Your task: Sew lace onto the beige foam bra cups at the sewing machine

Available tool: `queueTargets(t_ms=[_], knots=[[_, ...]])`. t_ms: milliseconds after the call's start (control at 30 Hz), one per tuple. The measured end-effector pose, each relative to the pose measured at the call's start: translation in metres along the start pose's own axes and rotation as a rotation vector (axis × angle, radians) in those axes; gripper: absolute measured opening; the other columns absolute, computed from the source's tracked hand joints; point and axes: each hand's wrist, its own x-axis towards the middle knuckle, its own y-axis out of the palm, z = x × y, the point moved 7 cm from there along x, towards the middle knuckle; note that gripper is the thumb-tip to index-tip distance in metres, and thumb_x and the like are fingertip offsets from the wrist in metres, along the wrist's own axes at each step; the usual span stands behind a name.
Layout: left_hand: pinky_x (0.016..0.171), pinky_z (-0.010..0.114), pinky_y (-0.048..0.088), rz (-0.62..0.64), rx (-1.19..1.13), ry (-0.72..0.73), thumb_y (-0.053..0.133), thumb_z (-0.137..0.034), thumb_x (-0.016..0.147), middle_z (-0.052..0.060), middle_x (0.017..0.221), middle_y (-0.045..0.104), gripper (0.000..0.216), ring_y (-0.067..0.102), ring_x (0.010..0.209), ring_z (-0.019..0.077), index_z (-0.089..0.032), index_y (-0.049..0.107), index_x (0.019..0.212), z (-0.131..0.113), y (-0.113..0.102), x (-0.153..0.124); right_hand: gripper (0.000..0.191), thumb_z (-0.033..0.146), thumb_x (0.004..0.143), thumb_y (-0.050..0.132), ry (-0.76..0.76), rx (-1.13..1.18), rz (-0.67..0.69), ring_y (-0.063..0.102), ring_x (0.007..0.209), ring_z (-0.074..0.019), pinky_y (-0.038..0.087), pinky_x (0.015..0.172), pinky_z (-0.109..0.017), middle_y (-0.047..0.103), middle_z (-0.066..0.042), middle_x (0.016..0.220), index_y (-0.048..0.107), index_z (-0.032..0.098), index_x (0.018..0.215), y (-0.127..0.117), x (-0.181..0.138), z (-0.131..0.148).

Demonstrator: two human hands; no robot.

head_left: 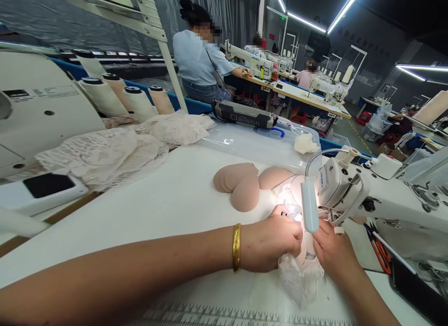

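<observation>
My left hand [275,242], with a gold bangle [236,247] at the wrist, is closed on a pale lace bra piece [301,279]. Sheer lace hangs out below the fist toward the table's front. On the other side of the piece my right hand [334,246] lies with its fingers flat on the cloth, close to the sewing machine's head [338,186]. A lamp [310,207] on a bendy neck hides some fingertips and the needle area. Beige foam bra cups [245,195] lie stacked just beyond my left hand.
Orange-handled scissors [381,251] and a black phone [416,288] lie right. A ruler strip [245,314] runs along the front edge. Lace fabric [115,144], thread cones [136,102] and another machine [38,102] stand left. Co-workers sit at machines behind.
</observation>
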Motion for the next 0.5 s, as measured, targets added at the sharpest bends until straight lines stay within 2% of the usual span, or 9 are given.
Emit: queueTargets(t_ms=[167,367,500], knots=[[0.079,0.038,0.030,-0.022,0.007,0.008,0.069,0.003,0.063,-0.004,0.091,0.067,0.024,0.057,0.082,0.0162,-0.020,0.062,0.067,0.0004,-0.0006,-0.0007,0.032,0.004,0.091,0.047,-0.034,-0.043,-0.025,0.065,0.100,-0.0194,0.048,0.074,-0.025,0.072,-0.003,0.110,0.065,0.023,0.110,-0.0031,0.0016,0.0027],[0.082,0.038,0.031,-0.035,0.001,0.019,0.068,0.003,0.064,-0.004,0.089,0.067,0.023,0.057,0.082,0.0162,-0.020,0.063,0.068,0.0020,-0.0016,-0.0001,0.039,0.009,0.094,0.043,0.007,-0.024,0.021,0.065,0.107,-0.0208,0.050,0.074,-0.026,0.069,-0.006,0.125,0.064,0.024,0.124,0.0028,-0.0009,-0.0038],[0.082,0.038,0.031,-0.031,0.016,0.012,0.068,0.001,0.064,-0.003,0.090,0.067,0.022,0.056,0.080,0.0162,-0.020,0.063,0.069,0.0039,-0.0026,0.0010,0.038,0.007,0.091,0.046,-0.006,-0.048,0.001,0.066,0.105,-0.0196,0.050,0.073,-0.025,0.070,-0.006,0.121,0.067,0.025,0.118,0.0030,0.0001,-0.0061]])
